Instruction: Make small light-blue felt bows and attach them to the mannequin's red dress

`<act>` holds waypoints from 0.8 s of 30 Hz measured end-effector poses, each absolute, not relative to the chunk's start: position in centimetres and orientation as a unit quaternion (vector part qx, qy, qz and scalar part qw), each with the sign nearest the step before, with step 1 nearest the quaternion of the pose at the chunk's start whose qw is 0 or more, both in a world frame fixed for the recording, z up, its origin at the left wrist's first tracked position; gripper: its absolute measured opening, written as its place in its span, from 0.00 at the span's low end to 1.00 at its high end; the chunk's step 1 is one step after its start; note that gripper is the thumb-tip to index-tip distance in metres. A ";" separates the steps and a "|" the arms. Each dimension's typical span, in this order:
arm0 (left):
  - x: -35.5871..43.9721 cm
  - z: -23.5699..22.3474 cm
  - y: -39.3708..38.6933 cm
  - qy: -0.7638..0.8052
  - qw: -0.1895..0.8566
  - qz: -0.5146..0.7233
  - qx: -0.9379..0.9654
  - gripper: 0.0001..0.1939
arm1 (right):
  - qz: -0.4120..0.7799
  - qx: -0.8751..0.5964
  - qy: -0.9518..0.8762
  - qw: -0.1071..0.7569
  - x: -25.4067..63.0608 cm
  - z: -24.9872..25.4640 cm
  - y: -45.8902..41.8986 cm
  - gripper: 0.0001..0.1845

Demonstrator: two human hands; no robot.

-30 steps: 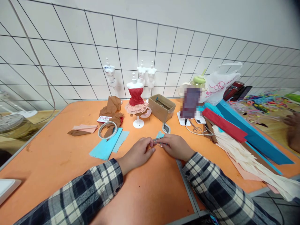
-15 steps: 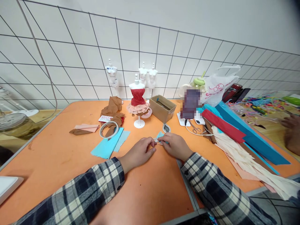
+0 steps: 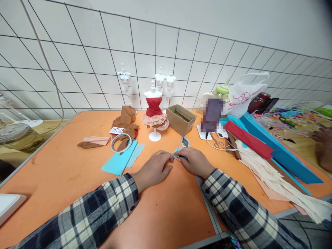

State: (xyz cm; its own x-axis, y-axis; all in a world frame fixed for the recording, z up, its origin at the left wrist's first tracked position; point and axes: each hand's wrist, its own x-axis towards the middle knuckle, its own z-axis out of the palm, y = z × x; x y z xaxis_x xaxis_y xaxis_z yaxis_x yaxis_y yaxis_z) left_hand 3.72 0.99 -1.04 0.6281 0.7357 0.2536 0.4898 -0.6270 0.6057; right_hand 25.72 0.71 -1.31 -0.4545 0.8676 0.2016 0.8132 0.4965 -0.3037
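My left hand [image 3: 157, 169] and my right hand [image 3: 197, 162] meet low over the orange table, fingers closed at a small light-blue piece of crepe paper [image 3: 177, 149]. Most of that piece is hidden by the fingers. A small shiny bit shows between the fingertips, too small to name. Left of my hands lie a bright blue crepe paper strip [image 3: 116, 163] and a paler blue one [image 3: 136, 155], with a roll of tape [image 3: 112, 145] resting partly on the bright one. Beyond my hands stands a small dress form [image 3: 153, 107] in a red top and pink ruffled skirt.
A cardboard box [image 3: 178, 121], scissors [image 3: 218, 142] and a phone on a stand [image 3: 212, 114] are at the back. Crepe paper sheets [image 3: 250, 140] spread to the right. White dress forms [image 3: 126, 84] stand by the tiled wall. Another person's hand [image 3: 324, 135] is at far right.
The view has shifted slightly. My fingers have moved a little at the blue paper piece, and less of it shows now. Both hands stay in nearly the same place.
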 end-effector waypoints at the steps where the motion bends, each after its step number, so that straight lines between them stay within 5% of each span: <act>1: 3.7 -1.0 0.9 0.352 0.241 0.240 0.872 0.07 | 0.086 -0.494 -0.849 0.166 25.7 -1.3 0.7 0.15; 14: 3.5 -0.5 0.8 0.308 0.161 0.149 0.926 0.04 | 0.082 -0.483 -0.861 0.138 25.6 -0.9 0.4 0.18; 24: 3.3 -1.2 1.0 0.316 0.240 0.178 0.900 0.05 | 0.102 -0.487 -0.851 0.169 26.1 -1.0 0.4 0.23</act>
State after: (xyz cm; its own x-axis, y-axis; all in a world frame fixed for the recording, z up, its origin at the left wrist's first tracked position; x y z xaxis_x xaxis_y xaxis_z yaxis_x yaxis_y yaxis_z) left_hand 3.28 0.96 -1.16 0.7366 0.6548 0.1695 0.4835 -0.6850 0.5451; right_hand 26.05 0.36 -0.99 -0.4687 0.8628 0.1894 0.7940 0.5055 -0.3377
